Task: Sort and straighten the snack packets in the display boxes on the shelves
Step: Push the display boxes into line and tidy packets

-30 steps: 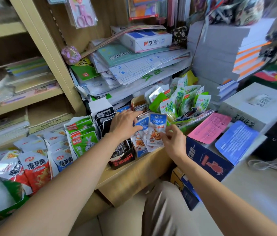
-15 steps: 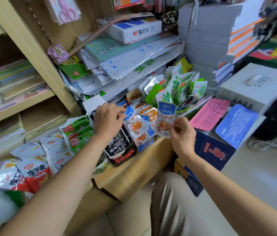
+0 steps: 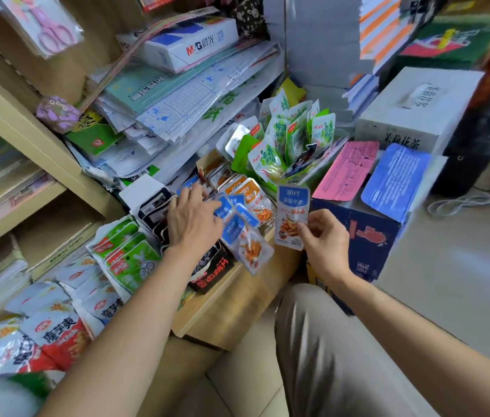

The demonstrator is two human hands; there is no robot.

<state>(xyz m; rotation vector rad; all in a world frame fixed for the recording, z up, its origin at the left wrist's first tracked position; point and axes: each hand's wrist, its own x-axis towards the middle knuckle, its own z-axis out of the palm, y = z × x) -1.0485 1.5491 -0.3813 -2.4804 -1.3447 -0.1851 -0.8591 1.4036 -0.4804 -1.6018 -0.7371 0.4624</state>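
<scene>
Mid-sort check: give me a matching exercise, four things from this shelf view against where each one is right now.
Things
1. lone blue-topped packet
2. green packets
3. pink card
4. M&G box

Places
a. on top of the paper stack
b. lying flat beside the blue card
c. pinched by the right hand
d. fanned upright behind the orange and blue packets

Pairs: 1-c; 2-d; 3-b; 4-a
</scene>
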